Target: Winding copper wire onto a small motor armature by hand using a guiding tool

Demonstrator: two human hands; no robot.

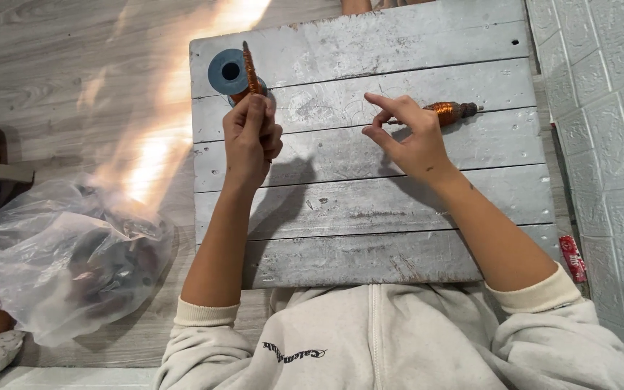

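My left hand point(252, 137) is closed around a thin rod wound with copper wire point(248, 66), held upright over the far left corner of a grey wooden board point(370, 217). A blue spool point(227, 71) lies on the board just behind that rod. My right hand point(407, 137) hovers over the middle of the board with thumb and forefinger pinched together; whether a fine wire runs between them cannot be told. Just beyond its fingers lies a second copper-wound spindle point(448, 111) on the board.
A clear plastic bag point(66, 260) holding dark parts sits on the wooden floor to the left. A white textured wall point(608, 130) runs along the right side. A small red packet point(573, 258) lies by the board's right edge.
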